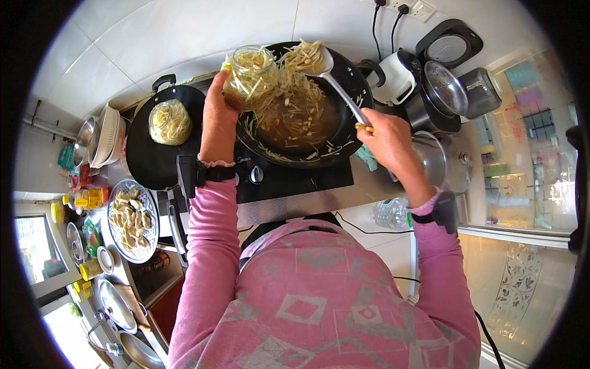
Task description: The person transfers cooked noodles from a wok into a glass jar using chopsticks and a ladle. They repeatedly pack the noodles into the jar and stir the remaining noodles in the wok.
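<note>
My left hand [221, 104] holds a glass jar [252, 69] of pale shredded vegetable, over the left side of a large black wok [339, 133]. My right hand [385, 133] grips the handle of a metal ladle [343, 94]; its bowl, raised near the wok's far rim, carries a heap of pale shreds [306, 56]. Brown liquid [295, 131] with more shreds lies in the wok, and some shreds stick to its wall. To the left, a second filled glass jar [169, 123] stands in a black flat pan [152, 168]. The wok is on a black gas stove [295, 182].
A perforated metal tray [133, 256] of dumplings lies at the left, near yellow-lidded jars [94, 198] and a steel lid [115, 306]. At the right are a white appliance [394, 80], a metal bowl [445, 87] and a glass lid [461, 173]. A plastic bottle [389, 213] is on the floor.
</note>
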